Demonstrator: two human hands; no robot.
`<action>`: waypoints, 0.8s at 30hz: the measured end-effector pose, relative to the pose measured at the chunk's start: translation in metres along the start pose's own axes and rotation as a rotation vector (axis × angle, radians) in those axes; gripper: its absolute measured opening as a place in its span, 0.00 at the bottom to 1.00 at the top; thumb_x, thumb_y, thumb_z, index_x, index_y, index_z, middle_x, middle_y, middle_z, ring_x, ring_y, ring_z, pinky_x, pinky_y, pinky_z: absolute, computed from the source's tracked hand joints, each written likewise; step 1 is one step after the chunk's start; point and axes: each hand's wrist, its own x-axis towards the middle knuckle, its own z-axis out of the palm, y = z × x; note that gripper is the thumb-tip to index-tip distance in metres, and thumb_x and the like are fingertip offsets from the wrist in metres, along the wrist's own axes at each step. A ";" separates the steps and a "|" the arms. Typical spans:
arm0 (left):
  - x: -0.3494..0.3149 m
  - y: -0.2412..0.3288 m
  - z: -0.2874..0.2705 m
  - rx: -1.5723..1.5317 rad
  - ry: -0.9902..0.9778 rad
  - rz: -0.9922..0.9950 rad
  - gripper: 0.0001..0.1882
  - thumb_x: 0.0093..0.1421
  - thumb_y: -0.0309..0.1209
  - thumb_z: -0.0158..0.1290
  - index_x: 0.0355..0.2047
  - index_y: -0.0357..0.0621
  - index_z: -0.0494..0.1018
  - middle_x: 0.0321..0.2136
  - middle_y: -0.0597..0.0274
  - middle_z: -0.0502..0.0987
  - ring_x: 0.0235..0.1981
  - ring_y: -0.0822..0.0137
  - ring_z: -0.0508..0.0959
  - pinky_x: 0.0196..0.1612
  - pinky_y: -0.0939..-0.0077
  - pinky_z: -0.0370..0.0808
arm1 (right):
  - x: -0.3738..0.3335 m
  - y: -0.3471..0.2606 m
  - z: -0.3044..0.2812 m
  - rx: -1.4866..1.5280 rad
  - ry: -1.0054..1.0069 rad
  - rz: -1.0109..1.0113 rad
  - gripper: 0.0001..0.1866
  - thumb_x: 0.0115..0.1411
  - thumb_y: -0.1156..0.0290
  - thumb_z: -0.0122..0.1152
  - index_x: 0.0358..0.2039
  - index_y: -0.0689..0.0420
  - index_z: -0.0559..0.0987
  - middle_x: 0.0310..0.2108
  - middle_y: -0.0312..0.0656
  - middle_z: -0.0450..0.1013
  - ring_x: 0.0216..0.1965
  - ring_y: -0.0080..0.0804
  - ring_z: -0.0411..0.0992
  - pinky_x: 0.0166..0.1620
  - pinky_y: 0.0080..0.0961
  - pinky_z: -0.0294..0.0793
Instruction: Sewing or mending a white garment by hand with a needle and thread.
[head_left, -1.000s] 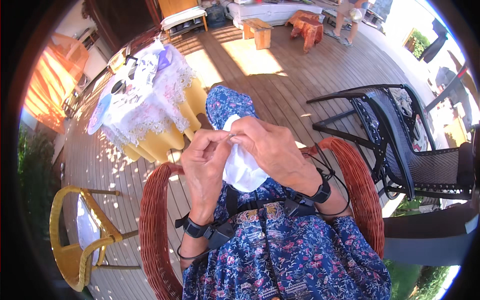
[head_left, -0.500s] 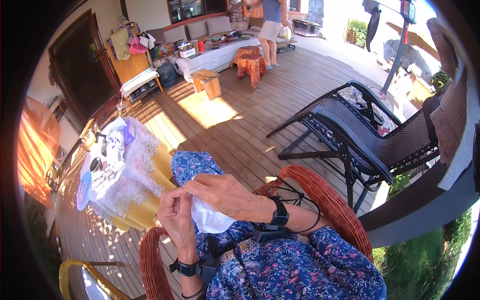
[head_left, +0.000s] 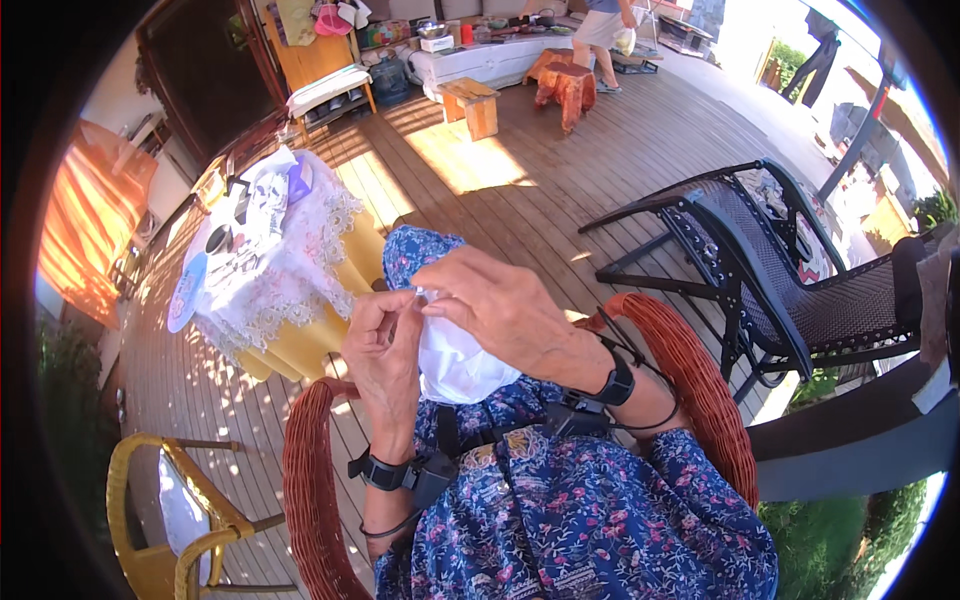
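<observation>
A piece of white cloth (head_left: 455, 362) hangs over my lap, its upper edge gathered between my two hands. My left hand (head_left: 385, 345) pinches at the cloth's upper left edge with thumb and forefinger. Just to its right, my right hand (head_left: 490, 302) has its fingers curled down onto the same edge, the fingertips of both hands nearly touching. Anything small between the fingertips is too fine to make out. Below the cloth spreads a blue floral garment (head_left: 590, 500) over my lap.
Reddish wicker armrests (head_left: 310, 490) flank me. To the left stands a round table (head_left: 330, 240) with a lace cloth and small items; a yellow chair (head_left: 140, 500) is nearer. A black recliner (head_left: 740, 250) is on the right. A person (head_left: 600, 35) stands beyond a wooden stool (head_left: 470, 105).
The view has shifted, so the surroundings sit higher and farther right. My fingertips have parted slightly at the cloth's edge, and more of the white cloth shows below them.
</observation>
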 end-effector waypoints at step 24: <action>0.003 -0.011 -0.010 0.039 -0.028 -0.050 0.05 0.57 0.25 0.56 0.32 0.35 0.76 0.30 0.66 0.77 0.30 0.79 0.75 0.35 0.86 0.71 | -0.341 0.130 -0.282 0.845 0.258 -0.004 0.17 0.60 0.62 0.55 0.41 0.63 0.71 0.37 0.47 0.71 0.35 0.34 0.70 0.40 0.26 0.69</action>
